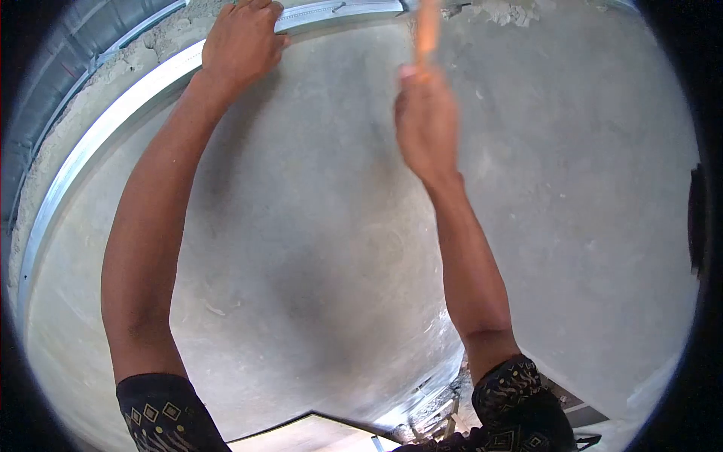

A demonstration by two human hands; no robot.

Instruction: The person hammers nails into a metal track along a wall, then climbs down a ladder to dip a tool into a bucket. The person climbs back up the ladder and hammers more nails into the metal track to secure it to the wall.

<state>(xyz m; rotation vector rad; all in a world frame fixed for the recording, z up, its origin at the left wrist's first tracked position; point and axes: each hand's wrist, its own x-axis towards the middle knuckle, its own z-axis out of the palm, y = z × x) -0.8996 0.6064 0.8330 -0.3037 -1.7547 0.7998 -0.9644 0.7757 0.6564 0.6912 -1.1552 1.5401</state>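
My left hand (242,41) is closed over a long silvery metal channel (113,124) at the top of the wall, its fingertips partly cut off by the frame edge. The channel runs along the wall's upper edge and looks curved through the wide lens. A small nail or screw (339,7) shows on it, to the right of that hand. My right hand (428,124) is wrapped around the orange handle (427,34) of what looks like a hammer. Hand and handle are smeared by motion, and the tool's head is out of view above.
A smooth grey plastered wall (324,211) fills most of the view. Rough mortar (98,98) lines its top edge, with corrugated metal sheeting (45,98) beyond at upper left. Below are a pale board (316,437) and wood debris (444,418). A dark object (697,218) is at the right edge.
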